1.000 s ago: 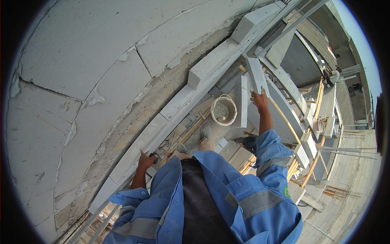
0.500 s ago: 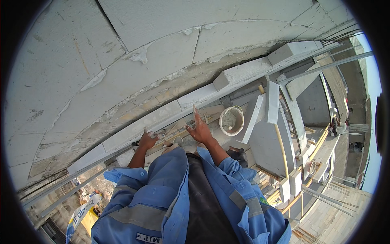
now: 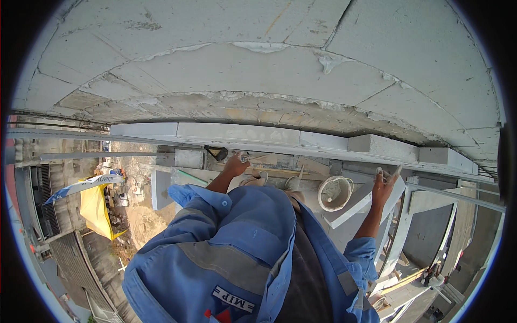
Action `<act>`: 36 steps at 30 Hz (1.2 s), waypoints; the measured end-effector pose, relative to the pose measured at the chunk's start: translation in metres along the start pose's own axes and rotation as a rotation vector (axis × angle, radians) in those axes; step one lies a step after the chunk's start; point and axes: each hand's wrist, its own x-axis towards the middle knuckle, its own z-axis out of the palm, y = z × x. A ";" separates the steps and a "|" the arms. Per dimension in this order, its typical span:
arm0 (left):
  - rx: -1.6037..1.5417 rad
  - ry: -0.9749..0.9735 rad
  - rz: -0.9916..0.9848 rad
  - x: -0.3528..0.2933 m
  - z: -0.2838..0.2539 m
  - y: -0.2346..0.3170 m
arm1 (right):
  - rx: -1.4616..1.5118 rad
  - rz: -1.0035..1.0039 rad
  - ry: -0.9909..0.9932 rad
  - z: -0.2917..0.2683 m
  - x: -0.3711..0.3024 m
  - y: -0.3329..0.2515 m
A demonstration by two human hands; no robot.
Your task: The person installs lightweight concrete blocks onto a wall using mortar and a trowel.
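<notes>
My left hand (image 3: 235,163) is closed in front of a row of pale grey blocks (image 3: 237,132). Whatever its whitish, smeared fingers hold, if anything, I cannot make out. A dark tool-like thing with a pale edge (image 3: 217,153) lies just left of it; whether the two touch is unclear. My right hand (image 3: 383,185) is raised near the row's right part, fingers apart and nothing in them. Mortar whitens its fingertips. Between my hands, nearer the right one, stands a pale bucket (image 3: 321,200) with grey mortar (image 3: 335,189) in it.
A large wall of pale blocks (image 3: 226,70) rises beyond the row, with rough mortar joints. Metal bars (image 3: 102,155) run along the left side. Loose slabs (image 3: 350,209) lean near the bucket. Far below left are the ground and a yellow canopy (image 3: 95,211); another person (image 3: 434,277) is lower right.
My view has swung round, so the block row now runs nearly level. My right hand has moved right, past the bucket, and the hands are farther apart.
</notes>
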 end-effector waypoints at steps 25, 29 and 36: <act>-0.268 0.539 0.654 -0.129 -0.087 0.116 | 0.277 0.091 -0.429 0.091 -0.026 -0.058; -0.289 0.683 0.569 -0.116 -0.119 0.075 | 0.252 0.139 -0.504 0.105 -0.050 -0.063; -0.281 1.079 0.168 -0.099 -0.186 -0.053 | 0.172 0.213 -0.610 0.112 -0.110 -0.045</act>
